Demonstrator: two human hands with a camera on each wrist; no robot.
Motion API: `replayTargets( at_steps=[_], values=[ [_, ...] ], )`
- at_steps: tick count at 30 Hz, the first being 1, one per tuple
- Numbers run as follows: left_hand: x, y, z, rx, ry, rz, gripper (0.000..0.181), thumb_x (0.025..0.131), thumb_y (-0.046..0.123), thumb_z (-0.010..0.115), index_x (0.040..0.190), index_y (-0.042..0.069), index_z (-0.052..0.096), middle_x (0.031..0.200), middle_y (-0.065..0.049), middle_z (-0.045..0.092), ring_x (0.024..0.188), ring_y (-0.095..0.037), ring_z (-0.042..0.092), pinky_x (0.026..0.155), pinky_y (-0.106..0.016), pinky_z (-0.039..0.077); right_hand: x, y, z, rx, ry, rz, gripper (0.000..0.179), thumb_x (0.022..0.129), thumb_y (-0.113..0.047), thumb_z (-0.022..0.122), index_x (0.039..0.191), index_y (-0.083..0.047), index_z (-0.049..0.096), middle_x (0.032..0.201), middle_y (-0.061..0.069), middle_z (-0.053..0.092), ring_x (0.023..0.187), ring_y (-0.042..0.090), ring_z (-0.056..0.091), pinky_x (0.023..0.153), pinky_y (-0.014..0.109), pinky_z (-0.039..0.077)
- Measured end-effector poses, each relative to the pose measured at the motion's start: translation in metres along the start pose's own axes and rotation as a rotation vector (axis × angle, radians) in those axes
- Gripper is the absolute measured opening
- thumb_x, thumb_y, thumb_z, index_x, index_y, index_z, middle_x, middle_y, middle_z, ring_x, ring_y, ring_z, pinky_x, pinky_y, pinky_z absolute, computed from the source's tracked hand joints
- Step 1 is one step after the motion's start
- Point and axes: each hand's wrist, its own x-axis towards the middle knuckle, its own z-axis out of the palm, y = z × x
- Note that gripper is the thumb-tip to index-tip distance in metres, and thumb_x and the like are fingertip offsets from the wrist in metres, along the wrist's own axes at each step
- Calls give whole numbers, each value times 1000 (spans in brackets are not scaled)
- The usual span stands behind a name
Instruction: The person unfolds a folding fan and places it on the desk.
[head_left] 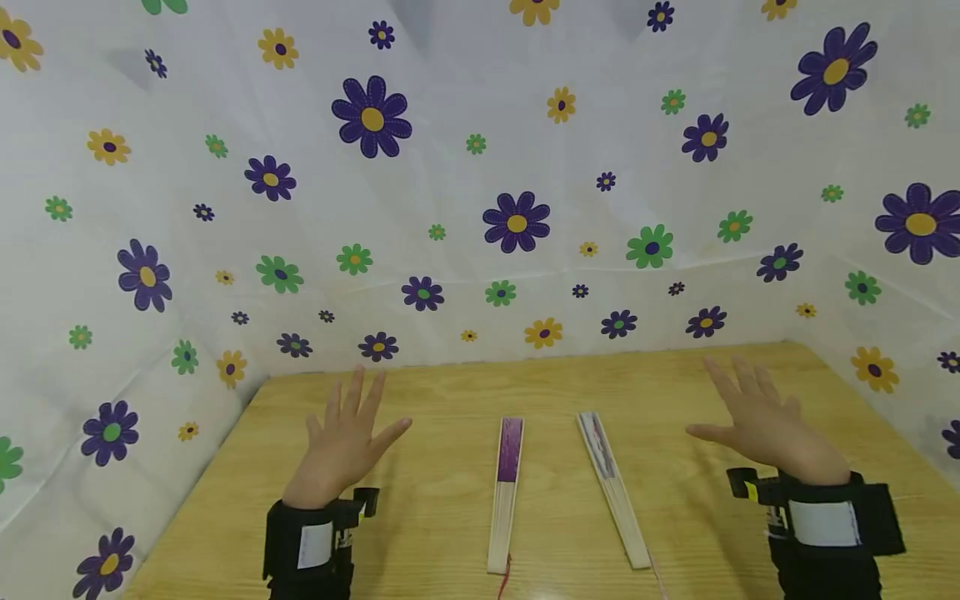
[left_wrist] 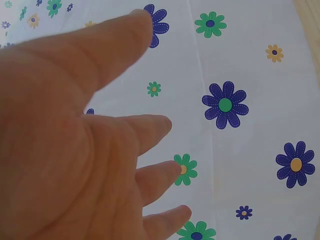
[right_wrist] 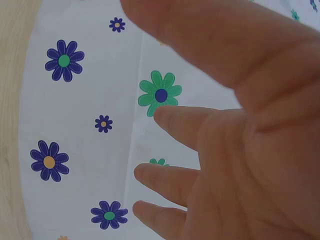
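Two folded hand fans lie on the wooden table between the hands. The purple fan (head_left: pixel 507 492) has a pale ribbed lower half and a red tassel at its near end. To its right, the grey-white fan (head_left: pixel 615 492) lies slanted, with a pale cord at its near end. My left hand (head_left: pixel 341 442) is raised over the table's left side, fingers spread, holding nothing. On the right, my right hand (head_left: pixel 768 421) is likewise raised with spread fingers and holds nothing. Both wrist views show a bare palm and extended fingers against the flowered cloth.
The wooden table (head_left: pixel 427 417) is bordered at the back and sides by a white cloth (head_left: pixel 442 183) printed with purple, green and yellow flowers. Black straps with small cameras are worn on both wrists.
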Motion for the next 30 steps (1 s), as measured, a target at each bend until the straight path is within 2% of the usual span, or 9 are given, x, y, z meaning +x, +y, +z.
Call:
replayTargets(
  at_steps=[11,16,19,21,23,24,26,28,30],
  values=[
    [-1,8,1,22,-11,31,81,105,45,54,164,5,14,169,-29,5,152,-61,5,108,-88,6,8,-34,18,-52,-19,-122,92,88,-38,79,155,4,31,156,44,23,142,69,17,100,90,19],
    [-2,13,1,17,-7,66,79,105,45,54,163,5,19,168,-31,8,150,-61,13,109,-86,13,11,-52,24,-80,-81,-151,86,89,-38,78,153,4,37,156,43,28,142,69,22,103,87,24],
    [-2,16,0,10,-10,112,76,105,43,55,161,2,24,166,-34,15,147,-61,26,111,-80,25,13,-64,29,-96,-88,-165,78,90,-38,77,148,3,46,148,39,45,135,62,42,105,76,38],
    [-3,18,0,3,-24,136,74,105,42,55,160,1,28,163,-34,24,145,-57,34,111,-73,34,14,-71,35,-84,-84,-167,67,91,-38,76,138,4,56,127,32,65,115,49,63,93,61,54],
    [-3,19,0,-15,-50,147,71,105,40,56,159,1,32,160,-32,35,143,-53,41,112,-68,38,16,-77,44,-68,-90,-154,50,92,-39,75,116,4,67,97,17,73,84,31,70,70,42,59],
    [-4,20,0,-23,-65,148,70,104,40,57,158,2,34,158,-30,40,142,-51,43,113,-66,39,17,-80,49,-53,-107,-136,43,92,-39,74,102,2,69,82,9,70,71,23,65,60,34,54],
    [-4,22,0,-29,-88,151,67,104,40,57,157,3,38,154,-27,47,141,-48,47,113,-63,40,20,-83,59,-41,-149,-105,39,93,-38,74,77,-4,65,61,-2,54,54,12,49,49,23,37],
    [-5,23,1,-34,-105,158,66,104,40,57,155,2,41,151,-27,51,139,-47,49,113,-62,41,21,-85,68,-45,-188,-74,47,92,-38,75,61,-10,54,54,-6,41,49,8,39,47,20,26],
    [-5,24,1,-33,-114,164,65,104,41,57,154,2,42,149,-27,53,137,-46,52,112,-61,42,22,-87,75,-50,-209,-47,52,92,-37,75,56,-13,47,51,-7,36,46,7,35,46,19,22]
  ],
)
